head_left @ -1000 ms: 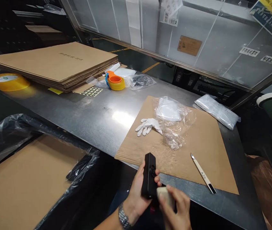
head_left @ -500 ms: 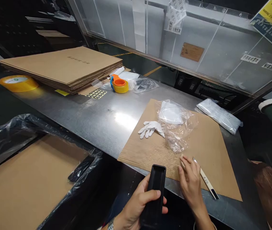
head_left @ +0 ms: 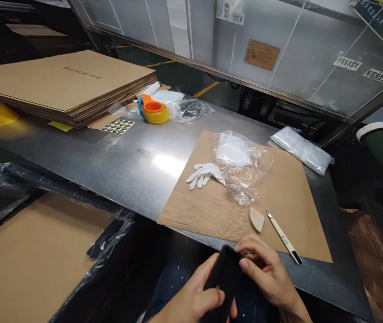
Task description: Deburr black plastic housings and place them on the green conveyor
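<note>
Gripping a slim black case (head_left: 225, 272) in the left hand (head_left: 200, 294), with thumb across its face and fingers wrapped beneath, at the near edge of a steel table (head_left: 137, 166). Meeting the case's far right corner with bent fingers of the right hand (head_left: 267, 270); impossible to tell whether pinching it or only resting against it. Slanted between both hands, far end toward the table. Lying on flat cardboard (head_left: 191, 215) just beyond the right hand: a beige block (head_left: 257, 219), beside a light-handled knife (head_left: 283, 236), with a white glove (head_left: 207, 174) and crumpled clear plastic (head_left: 243, 190) farther back.
</note>
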Available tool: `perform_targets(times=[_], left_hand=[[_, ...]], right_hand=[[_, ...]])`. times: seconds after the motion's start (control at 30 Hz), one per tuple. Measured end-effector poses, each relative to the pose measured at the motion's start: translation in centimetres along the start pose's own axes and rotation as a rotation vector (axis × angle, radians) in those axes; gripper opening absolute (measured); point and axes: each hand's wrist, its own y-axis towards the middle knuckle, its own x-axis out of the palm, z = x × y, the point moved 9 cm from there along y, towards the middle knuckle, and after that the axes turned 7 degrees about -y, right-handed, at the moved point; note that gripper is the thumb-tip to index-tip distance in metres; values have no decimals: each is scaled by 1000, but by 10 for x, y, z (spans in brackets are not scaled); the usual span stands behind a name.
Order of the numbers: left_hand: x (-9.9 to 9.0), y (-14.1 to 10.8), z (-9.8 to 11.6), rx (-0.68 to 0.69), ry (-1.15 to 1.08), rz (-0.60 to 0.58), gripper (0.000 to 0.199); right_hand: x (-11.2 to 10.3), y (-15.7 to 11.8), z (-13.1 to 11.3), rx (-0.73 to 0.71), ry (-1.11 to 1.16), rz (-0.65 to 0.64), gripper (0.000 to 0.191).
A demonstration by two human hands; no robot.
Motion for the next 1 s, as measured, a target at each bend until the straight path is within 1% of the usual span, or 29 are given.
perform_targets(times=[0.13, 0.2, 0.27, 0.33, 0.43, 0.57, 0.73, 0.8, 0.83, 0.87, 0.9, 0.93, 1.0], left_hand=[[1, -1, -3, -46, -9, 14, 51], [0, 1, -4, -55, -4, 24, 52], [-1, 2, -4, -59, -6, 24, 54], [-1, 3, -4, -63, -6, 15, 55], [-2, 4, -4, -60, 7, 18, 54], [-5, 5, -5, -72, 22, 26, 49], [-8, 7, -9, -84, -4, 23, 47], [-6, 7, -12, -100, -45, 25, 49], [-5, 7, -14, -113, -80, 41, 48], [-6, 7, -15, -129, -122, 74, 44], [-7, 8, -16, -146, -167, 114, 40], [-9, 8, -16, -156, -214, 161, 43], [-15, 9, -13, -146, -305, 248, 59]], right_hand=[[0, -2, 1, 8, 51, -2, 11], [-1, -3, 6, 43, 104, 14, 8], [-1, -3, 11, 83, 148, 27, 10], [-1, -2, 13, 94, 140, 26, 8], [0, -1, 12, 71, 105, 13, 13], [-2, 0, 15, 78, 155, 22, 4], [1, 0, 16, 86, 131, 7, 12], [2, -2, 18, 96, 126, 11, 12], [1, -2, 21, 104, 106, 22, 15], [-4, -3, 25, 115, 41, 55, 20], [-13, -5, 30, 132, -61, 115, 24], [-26, -7, 37, 154, -184, 195, 27], [-58, -15, 50, 208, -430, 390, 31]])
